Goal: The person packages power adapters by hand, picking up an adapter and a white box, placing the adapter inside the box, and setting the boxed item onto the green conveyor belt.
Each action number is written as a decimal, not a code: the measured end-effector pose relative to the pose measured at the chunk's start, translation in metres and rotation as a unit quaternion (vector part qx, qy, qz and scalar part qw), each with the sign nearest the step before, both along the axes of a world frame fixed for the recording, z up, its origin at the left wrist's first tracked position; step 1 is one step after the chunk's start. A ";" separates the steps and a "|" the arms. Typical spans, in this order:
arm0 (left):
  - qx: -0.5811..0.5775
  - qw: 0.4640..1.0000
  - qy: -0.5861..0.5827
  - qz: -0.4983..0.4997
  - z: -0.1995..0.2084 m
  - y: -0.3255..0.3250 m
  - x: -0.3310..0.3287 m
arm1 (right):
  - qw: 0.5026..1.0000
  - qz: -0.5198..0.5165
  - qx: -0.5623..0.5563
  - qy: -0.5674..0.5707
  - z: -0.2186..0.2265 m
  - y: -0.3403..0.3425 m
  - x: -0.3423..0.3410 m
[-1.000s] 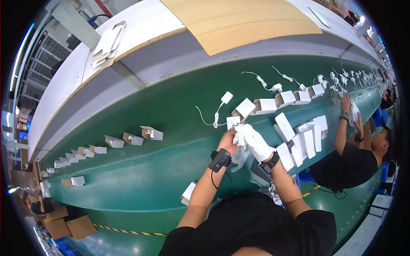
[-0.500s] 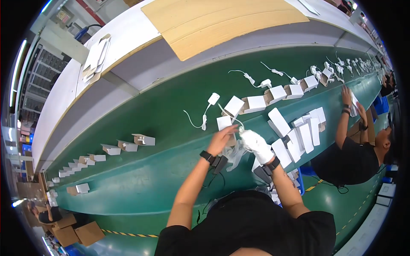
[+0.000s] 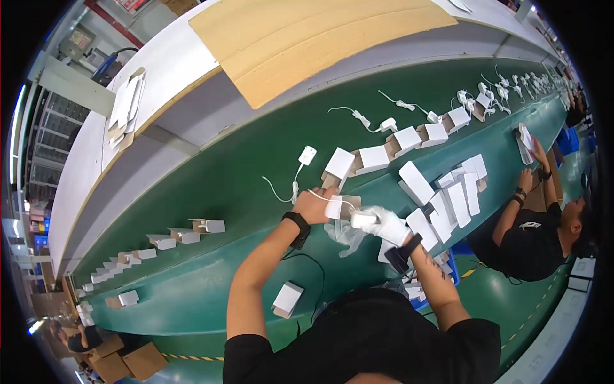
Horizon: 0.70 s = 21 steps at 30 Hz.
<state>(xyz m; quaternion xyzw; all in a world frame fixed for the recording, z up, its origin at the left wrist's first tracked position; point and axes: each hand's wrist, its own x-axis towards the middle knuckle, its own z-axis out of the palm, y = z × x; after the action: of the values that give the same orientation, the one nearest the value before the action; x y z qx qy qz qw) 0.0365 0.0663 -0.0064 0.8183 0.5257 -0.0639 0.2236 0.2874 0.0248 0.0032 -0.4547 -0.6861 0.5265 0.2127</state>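
You have the right hand [image 3: 389, 228], in its white glove, closed round a white adapter [image 3: 364, 220], so that grip is narrow and holding the block just beside the brown mouth of a small open box [image 3: 348, 207]. Your left hand [image 3: 312, 205] is against the white flap of that box; its fingers are partly hidden, so whether that grip is closed on the card or merely rests there cannot be told. A white cord [image 3: 329, 198] trails from near the adapter across toward the left hand, over the flap, and a clear plastic bag [image 3: 346, 237] lies crumpled below the box, close to the adapter. The step in hand looks like bringing adapter and box together over the green worktop [image 3: 211, 281], with the adapter apparently not yet inside. The next move, as I judge it, calls for a steady box with its mouth kept wide, the block squared to the opening, and the cord gathered so that it does not catch on the flap; the soft bag could also snag or get folded under. Mind your elbow room too: a row of open boxes [image 3: 371, 159] stands just beyond, and another adapter [image 3: 307, 155] lies past your left hand.
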 end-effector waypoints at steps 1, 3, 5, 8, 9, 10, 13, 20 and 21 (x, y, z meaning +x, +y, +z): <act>0.063 0.996 -0.057 0.002 0.001 -0.007 -0.005 | 0.988 0.048 0.099 -0.107 0.007 0.009 -0.010; 0.189 0.967 -0.168 0.009 0.003 -0.023 -0.018 | 0.979 0.074 0.133 -0.139 0.022 0.020 -0.032; 0.165 0.969 -0.180 0.024 0.008 -0.035 -0.027 | 0.950 0.122 0.206 -0.201 0.033 0.027 -0.048; 0.119 0.970 -0.204 0.050 0.026 -0.049 -0.030 | 0.950 0.167 0.229 -0.134 0.019 0.035 -0.043; 0.109 0.966 -0.224 0.060 0.034 -0.055 -0.027 | 0.947 0.188 0.239 -0.100 0.017 0.039 -0.034; 0.100 0.962 -0.244 0.073 0.043 -0.060 -0.024 | 0.947 0.193 0.238 -0.099 0.028 0.044 -0.023; 0.122 0.957 -0.246 0.097 0.062 -0.064 -0.016 | 0.957 0.145 -0.217 0.126 0.068 0.058 0.022; 0.216 0.951 -0.136 0.176 0.039 -0.057 -0.023 | 0.931 0.081 -0.341 0.101 0.109 0.044 0.047; 0.216 0.950 -0.129 0.186 0.033 -0.057 -0.027 | 0.927 0.076 -0.358 0.083 0.110 0.042 0.044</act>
<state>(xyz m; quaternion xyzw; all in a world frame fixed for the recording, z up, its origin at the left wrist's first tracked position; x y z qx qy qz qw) 0.0091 0.0091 0.0264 0.7363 0.6362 0.1996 0.1156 0.3316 0.0664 0.1128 -0.4019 -0.4642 0.7876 0.0511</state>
